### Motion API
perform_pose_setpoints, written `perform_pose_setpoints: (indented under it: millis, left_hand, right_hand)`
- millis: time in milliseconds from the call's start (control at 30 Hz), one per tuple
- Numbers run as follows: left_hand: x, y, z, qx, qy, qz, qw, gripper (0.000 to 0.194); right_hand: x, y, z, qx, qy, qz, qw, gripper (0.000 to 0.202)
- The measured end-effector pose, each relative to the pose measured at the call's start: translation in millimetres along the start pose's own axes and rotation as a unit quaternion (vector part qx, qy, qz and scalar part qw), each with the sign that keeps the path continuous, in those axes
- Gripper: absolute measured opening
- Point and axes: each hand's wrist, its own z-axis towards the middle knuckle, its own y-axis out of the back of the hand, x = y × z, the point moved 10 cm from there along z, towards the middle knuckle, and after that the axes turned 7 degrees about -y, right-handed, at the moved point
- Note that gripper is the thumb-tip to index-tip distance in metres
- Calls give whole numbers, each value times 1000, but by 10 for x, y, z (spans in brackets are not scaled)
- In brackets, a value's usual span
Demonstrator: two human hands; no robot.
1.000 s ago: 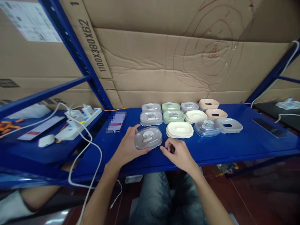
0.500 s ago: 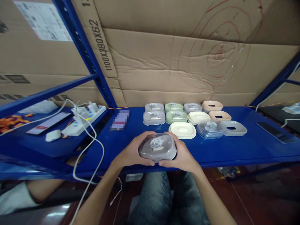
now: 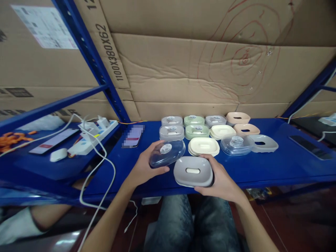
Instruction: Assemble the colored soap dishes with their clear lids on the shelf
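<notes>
A: What fills the view?

B: Brown cardboard (image 3: 162, 70) backs a blue shelf (image 3: 262, 169), where a person in jeans works with two bare hands.

A: And along the shelf?

B: Lidded boxes (image 3: 172, 133) in grey and green stand toward the rear; cream covers (image 3: 204, 147) and a pile of clear lids (image 3: 236, 145) lie in front and to the right.

A: The hands?

B: The right hand (image 3: 223, 178) grips a grey box (image 3: 193, 162) by its right end, at the shelf's front edge; whether the box rests there, I cannot tell. The left hand (image 3: 145, 162), thumb spread from fingers, holds a clear lid (image 3: 169, 158) tilted, beside the box and slightly behind it.

A: Which step is this?

B: Lid and box parted, by my reading: the box top lies bare, a pale strip (image 3: 193, 170) showing in its slot.

A: What does the next move call for?

B: Two independent grips, I judge: the box steady on the right, the lid clear of the cream covers nearby on the left. Its round sticker (image 3: 166, 148) faces up, a handy mark for which way it sits.
</notes>
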Motion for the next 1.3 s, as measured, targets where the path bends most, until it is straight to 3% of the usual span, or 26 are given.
perform_pose_setpoints:
  millis: [167, 367, 600, 767, 867, 1067, 1300]
  left_hand:
    - [20, -45, 30, 9, 6, 144, 990, 91]
    - [-45, -63, 173, 40, -29, 254, 966, 79]
    - [-352, -127, 535, 52, -69, 241, 967, 82]
    - [-442, -314, 820, 97, -105, 248, 958, 74]
    - [-306, -297, 779, 113, -85, 257, 956, 69]
    - [-35, -114, 475, 138, -47, 298, 943, 68]
    - [70, -175, 402, 148, -77, 347, 923, 62]
  right_hand:
    - [-139, 187, -61, -8, 3, -22, 1000, 90]
    - [-121, 165, -75, 7, 12, 4, 1000, 91]
    - [-156, 130, -70, 30, 4, 15, 999, 91]
    - [-132, 140, -72, 22, 20, 5, 1000, 92]
    - [-151, 139, -71, 20, 17, 2, 1000, 94]
    - [-184, 118, -75, 37, 28, -5, 999, 95]
    - [-163, 128, -77, 20, 40, -7, 999, 95]
